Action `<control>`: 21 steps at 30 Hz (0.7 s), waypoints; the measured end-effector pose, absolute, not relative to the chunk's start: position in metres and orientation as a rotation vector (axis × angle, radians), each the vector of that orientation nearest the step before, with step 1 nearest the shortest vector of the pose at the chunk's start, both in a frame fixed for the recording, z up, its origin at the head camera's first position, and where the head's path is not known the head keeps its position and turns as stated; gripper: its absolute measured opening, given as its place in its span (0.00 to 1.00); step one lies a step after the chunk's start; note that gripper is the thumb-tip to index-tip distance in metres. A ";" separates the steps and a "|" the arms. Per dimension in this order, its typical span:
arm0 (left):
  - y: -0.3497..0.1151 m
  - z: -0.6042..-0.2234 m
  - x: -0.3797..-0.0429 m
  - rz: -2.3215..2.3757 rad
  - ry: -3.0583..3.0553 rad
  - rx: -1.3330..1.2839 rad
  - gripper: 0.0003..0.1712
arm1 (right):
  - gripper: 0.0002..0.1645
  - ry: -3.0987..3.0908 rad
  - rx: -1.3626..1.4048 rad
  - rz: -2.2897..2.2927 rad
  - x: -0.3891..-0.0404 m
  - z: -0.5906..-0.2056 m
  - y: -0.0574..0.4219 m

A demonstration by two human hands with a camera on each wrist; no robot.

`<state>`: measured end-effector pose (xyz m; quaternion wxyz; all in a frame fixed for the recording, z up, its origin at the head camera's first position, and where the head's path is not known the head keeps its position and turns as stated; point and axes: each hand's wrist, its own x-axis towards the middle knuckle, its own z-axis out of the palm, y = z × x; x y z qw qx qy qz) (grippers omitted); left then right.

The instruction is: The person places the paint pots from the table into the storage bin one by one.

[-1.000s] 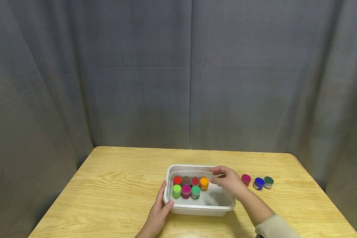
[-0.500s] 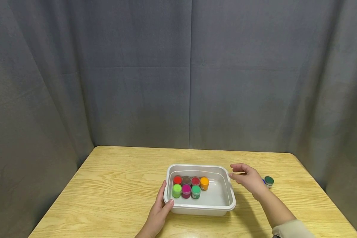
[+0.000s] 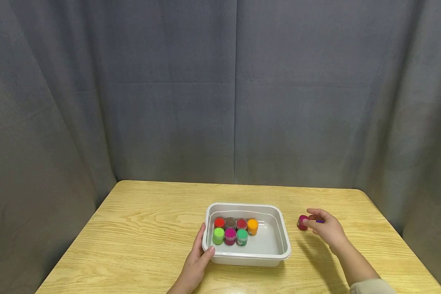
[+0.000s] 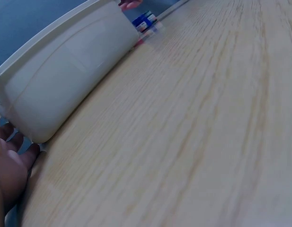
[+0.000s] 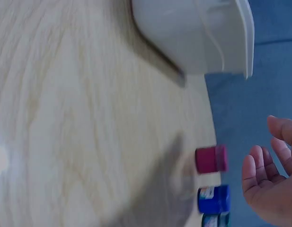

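Observation:
My left hand [image 3: 193, 264] holds the near left corner of a white plastic tub [image 3: 250, 257], its thumb over the rim. Inside, to the left, several small paint jars stand in two rows: a red jar [image 3: 219, 222], a brown one, a dark red one and an orange jar [image 3: 252, 227] behind, with a lime green jar [image 3: 218, 236], a magenta one and a teal jar [image 3: 242, 237] in front. Right of the tub, my right hand [image 3: 330, 230] hovers, fingers loosely bent and holding nothing, over a magenta jar [image 5: 211, 159] and a blue jar [image 5: 214, 199].
A dark green jar [image 5: 215, 220] stands beside the blue one; the right hand hides it in the head view. The wooden table [image 3: 147, 228] has grey curtains [image 3: 176, 122] behind it and along both sides.
My right hand has moved right, from above the tub's inside to over the loose jars. The left hand and the tub have stayed in place.

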<state>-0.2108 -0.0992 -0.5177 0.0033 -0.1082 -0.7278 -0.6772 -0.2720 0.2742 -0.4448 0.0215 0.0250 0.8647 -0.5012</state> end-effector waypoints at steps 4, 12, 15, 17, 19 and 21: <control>-0.099 -0.518 -0.211 -2.124 -2.283 -0.338 0.39 | 0.37 2.672 0.117 -1.536 -0.272 -0.453 0.287; -0.099 -0.517 -0.211 -2.103 -2.309 -0.335 0.39 | 0.39 2.699 0.231 -1.520 -0.278 -0.464 0.301; -0.099 -0.517 -0.211 -2.101 -2.310 -0.335 0.39 | 0.40 2.685 0.252 -1.514 -0.278 -0.464 0.304; -0.099 -0.517 -0.211 -2.102 -2.308 -0.336 0.39 | 0.40 2.672 0.255 -1.512 -0.279 -0.465 0.305; -0.099 -0.517 -0.211 -2.103 -2.309 -0.335 0.39 | 0.41 2.669 0.256 -1.504 -0.279 -0.466 0.306; -0.099 -0.517 -0.210 -2.100 -2.314 -0.330 0.39 | 0.41 2.667 0.254 -1.503 -0.279 -0.468 0.307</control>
